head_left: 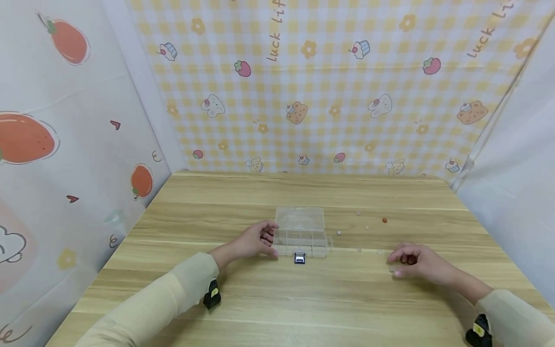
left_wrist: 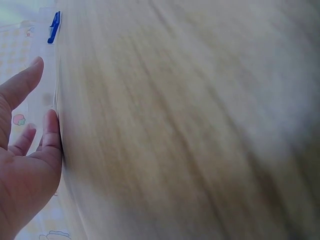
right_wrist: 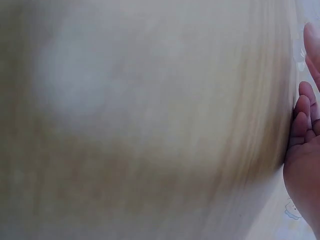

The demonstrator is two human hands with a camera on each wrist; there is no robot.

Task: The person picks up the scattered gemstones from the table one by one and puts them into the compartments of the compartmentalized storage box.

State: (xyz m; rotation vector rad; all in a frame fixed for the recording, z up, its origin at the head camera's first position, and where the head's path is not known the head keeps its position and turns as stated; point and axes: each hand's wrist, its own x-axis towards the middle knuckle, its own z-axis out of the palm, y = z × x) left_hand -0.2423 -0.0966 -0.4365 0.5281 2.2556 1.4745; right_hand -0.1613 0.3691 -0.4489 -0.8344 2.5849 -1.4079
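Note:
A clear plastic compartment box (head_left: 300, 242) sits on the table with its lid (head_left: 299, 218) laid back and its dark blue latch (head_left: 299, 258) folded down in front. At the box's left end, my left hand (head_left: 259, 239) holds it, index finger at the back corner and thumb at the front one. In the left wrist view the thumb (left_wrist: 31, 77) stands apart from the fingers. My right hand (head_left: 418, 262) is low over the table to the right, fingers loosely bent, thumb and index apart. Close to its fingertips lies a pale small piece (head_left: 379, 252).
Between box and right hand, several small pieces lie scattered: a reddish-brown one (head_left: 384, 220), a white one (head_left: 339, 233) beside the box, and some pale, translucent ones. A checked cloth (head_left: 277, 96) hangs behind the wooden table (head_left: 303, 303), with white cloth at both sides.

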